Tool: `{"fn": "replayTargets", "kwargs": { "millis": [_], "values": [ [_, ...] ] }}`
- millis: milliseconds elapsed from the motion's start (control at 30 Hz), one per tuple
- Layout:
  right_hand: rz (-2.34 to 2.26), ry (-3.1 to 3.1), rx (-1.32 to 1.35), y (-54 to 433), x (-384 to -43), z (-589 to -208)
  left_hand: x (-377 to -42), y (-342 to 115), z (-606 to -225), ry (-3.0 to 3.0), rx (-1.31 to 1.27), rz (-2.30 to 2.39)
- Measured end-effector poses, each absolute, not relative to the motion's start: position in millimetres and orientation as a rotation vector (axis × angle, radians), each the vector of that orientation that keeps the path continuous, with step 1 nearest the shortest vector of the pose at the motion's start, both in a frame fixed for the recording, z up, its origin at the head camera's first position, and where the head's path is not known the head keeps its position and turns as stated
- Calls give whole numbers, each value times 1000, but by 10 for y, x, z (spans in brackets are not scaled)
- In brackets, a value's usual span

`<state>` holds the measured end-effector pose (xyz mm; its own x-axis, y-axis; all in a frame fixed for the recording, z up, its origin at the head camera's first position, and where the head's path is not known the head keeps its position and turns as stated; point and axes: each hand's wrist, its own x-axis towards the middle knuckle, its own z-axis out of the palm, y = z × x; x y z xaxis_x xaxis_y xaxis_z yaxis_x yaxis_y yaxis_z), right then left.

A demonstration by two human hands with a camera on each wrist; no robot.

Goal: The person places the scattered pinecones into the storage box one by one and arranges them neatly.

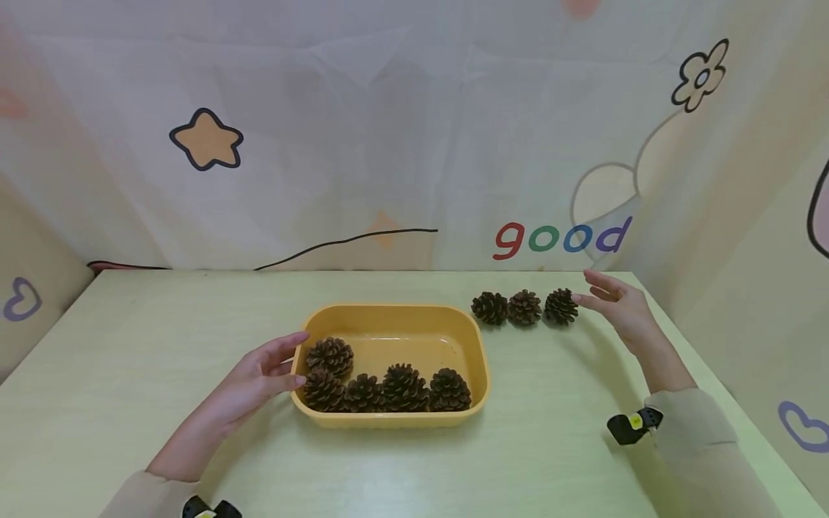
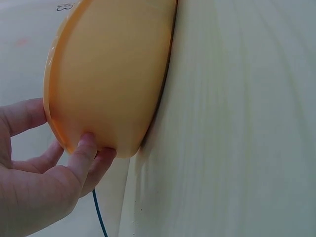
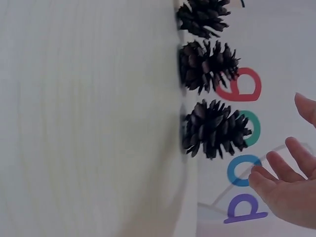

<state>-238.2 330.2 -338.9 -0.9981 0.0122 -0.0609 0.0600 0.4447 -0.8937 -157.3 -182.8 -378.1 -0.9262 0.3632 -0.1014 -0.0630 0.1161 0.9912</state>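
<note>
A yellow plastic basin point(image 1: 388, 419) stands on the table with several brown pine cones point(image 1: 404, 388) inside, along its near side and left end. My left hand point(image 1: 268, 370) holds the basin's left end, thumb and fingers spread around the rounded corner. In the left wrist view, its fingertips point(image 2: 88, 140) touch the basin's outer wall point(image 2: 108, 74). Three more pine cones stand in a row at the back right: a left one point(image 1: 489, 308), a middle one point(image 1: 524, 308) and a right one point(image 1: 560, 307). Beside the right one hovers my right hand point(image 1: 615, 306), fingers apart and holding nothing.
The pale wooden table point(image 1: 194, 324) ends at a printed cloth backdrop point(image 1: 324, 144) with a star and the word "good". Cloth also hangs along the left and right sides. Small black devices point(image 1: 635, 424) are strapped to both wrists.
</note>
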Motion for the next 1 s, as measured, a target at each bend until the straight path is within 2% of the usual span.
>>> {"fn": "replayTargets", "kwargs": {
  "millis": [1000],
  "values": [
    [-1486,2566,114,3243,-2691,-3673,-1579,-1839,-3795,2080,290,1872]
  ]
}}
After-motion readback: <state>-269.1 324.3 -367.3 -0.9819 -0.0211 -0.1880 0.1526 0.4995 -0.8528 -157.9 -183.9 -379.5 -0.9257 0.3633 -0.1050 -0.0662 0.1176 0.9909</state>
